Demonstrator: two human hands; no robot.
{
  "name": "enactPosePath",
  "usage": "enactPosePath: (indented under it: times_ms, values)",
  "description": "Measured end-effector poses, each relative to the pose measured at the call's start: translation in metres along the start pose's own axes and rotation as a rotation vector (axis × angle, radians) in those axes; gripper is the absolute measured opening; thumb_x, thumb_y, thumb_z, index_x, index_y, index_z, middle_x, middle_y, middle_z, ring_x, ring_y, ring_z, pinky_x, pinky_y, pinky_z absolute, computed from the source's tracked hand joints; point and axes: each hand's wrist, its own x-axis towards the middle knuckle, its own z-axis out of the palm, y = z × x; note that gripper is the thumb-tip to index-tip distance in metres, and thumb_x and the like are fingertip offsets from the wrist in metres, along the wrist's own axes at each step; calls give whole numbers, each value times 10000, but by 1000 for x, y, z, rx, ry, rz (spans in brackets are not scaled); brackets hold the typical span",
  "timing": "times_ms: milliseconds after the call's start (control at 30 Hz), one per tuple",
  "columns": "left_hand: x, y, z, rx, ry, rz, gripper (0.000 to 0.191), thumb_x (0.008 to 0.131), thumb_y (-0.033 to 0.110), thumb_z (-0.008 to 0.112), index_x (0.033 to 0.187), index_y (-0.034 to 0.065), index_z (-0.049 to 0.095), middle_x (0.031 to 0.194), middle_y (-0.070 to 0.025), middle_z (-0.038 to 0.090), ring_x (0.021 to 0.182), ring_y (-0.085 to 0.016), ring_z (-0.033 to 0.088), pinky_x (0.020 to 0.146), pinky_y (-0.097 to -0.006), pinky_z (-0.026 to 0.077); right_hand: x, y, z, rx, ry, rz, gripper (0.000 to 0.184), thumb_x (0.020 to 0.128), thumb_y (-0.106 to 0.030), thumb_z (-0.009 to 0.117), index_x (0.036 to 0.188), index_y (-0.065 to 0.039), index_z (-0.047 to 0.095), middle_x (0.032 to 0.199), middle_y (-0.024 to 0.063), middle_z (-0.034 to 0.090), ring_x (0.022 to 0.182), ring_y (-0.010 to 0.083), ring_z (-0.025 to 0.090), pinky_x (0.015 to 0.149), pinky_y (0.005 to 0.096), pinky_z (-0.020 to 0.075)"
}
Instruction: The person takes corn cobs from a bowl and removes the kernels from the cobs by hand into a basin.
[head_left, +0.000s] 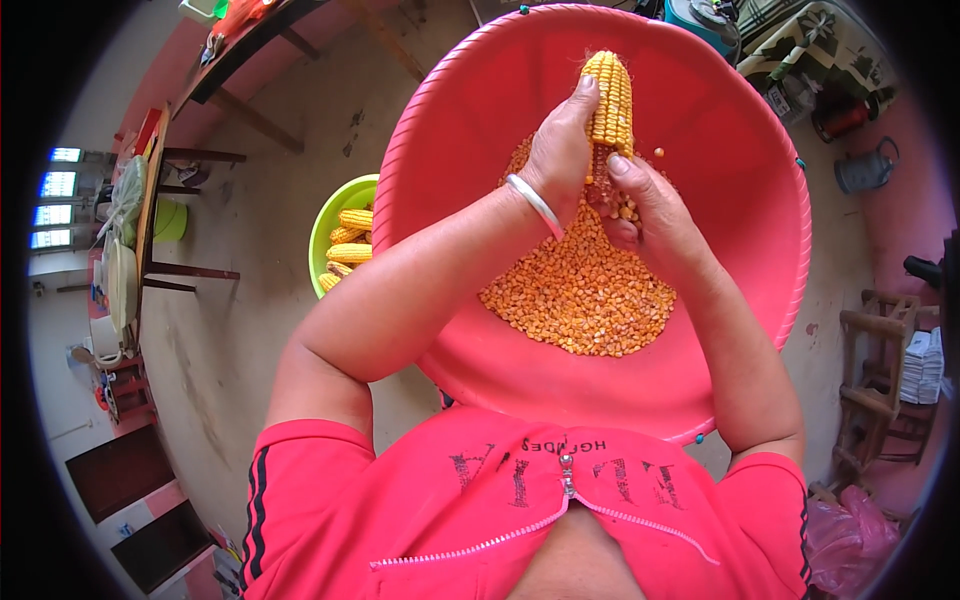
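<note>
An ear of corn (609, 101) points away from me above a large red plastic basin (465, 150). Yellow kernels cover its far part, while the near part is bare reddish cob. My left hand (564, 142) grips the ear along its left side, thumb lying on the kernel rows. Close to the lower edge of those rows, the thumb of my right hand (649, 202) presses on the cob. Loose kernels show in my right palm, and one kernel (659, 152) is apart to the right. Below, a heap of shelled corn kernels (585, 300) lies on the basin's bottom.
Left of the basin, a lime-green tub (321, 232) holds several corn ears (349, 253). Wooden tables stand along the left wall, with a green bucket (171, 220) beneath one. At right are a grey watering can (864, 171), a wooden stool (870, 375) and a pink plastic bag (851, 536).
</note>
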Motion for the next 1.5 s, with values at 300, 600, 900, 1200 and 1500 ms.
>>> enactPosePath:
  times_ms: [300,600,900,1200,1500]
  values:
    - [-5,7,2,-156,-53,-175,421,990,404,351,1116,44,528,878,-85,615,758,-180,615,682,-332,527,-4,-4,11,270,-44,10,368,949,-452,455,1039,-97,489,732,29,515,491,60,383,439,182,309]
    - [-6,4,3,-149,-54,-156,400,988,387,373,1147,49,517,908,-84,618,781,-181,622,723,-342,527,-3,7,3,83,-88,47,401,968,-505,373,1021,-133,512,718,27,525,477,60,386,413,191,306]
    - [-6,0,3,-143,-70,-65,386,989,373,363,1137,50,516,882,-97,614,757,-184,619,674,-333,528,-4,7,4,136,-45,-21,428,970,-507,362,1014,-110,515,707,31,535,452,69,386,398,198,304]
    - [-4,11,-1,60,-64,-26,393,977,383,384,1143,55,524,872,-86,629,736,-177,629,607,-301,530,-8,-14,-17,-764,32,-27,704,902,-631,420,1190,3,523,970,114,628,933,242,616,812,373,495]
    - [-7,-13,2,-247,-470,-480,435,998,408,346,1140,31,511,958,-150,630,756,-247,667,612,-340,581,12,-21,-48,32,-30,-73,376,984,-395,441,1010,-27,519,772,22,563,599,61,541,466,196,446]
